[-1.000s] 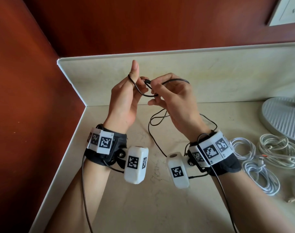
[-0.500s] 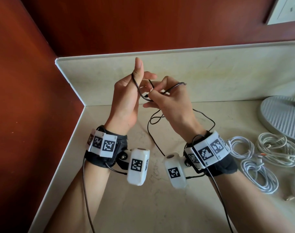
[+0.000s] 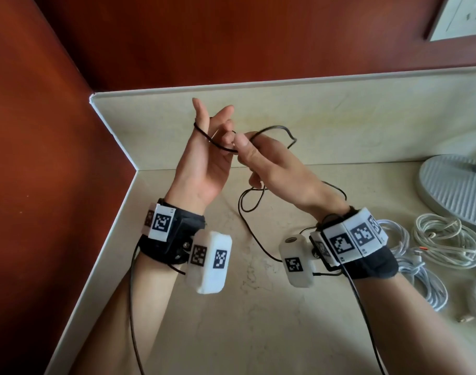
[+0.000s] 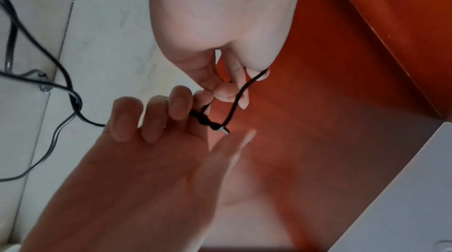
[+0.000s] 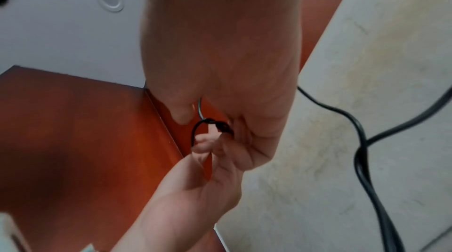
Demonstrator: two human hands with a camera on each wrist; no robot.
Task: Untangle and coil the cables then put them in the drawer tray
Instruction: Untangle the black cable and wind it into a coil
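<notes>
My right hand (image 3: pixel 261 161) has pulled the black cable (image 3: pixel 274 129) rightward, opening a wider loop off my left hand (image 3: pixel 204 158). Left forefinger now splayed from the other fingers, cable hooked behind it.

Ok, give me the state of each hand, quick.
Left hand: fingers mostly straight, black cable looped round one finger.
Right hand: pinching the black cable.
</notes>
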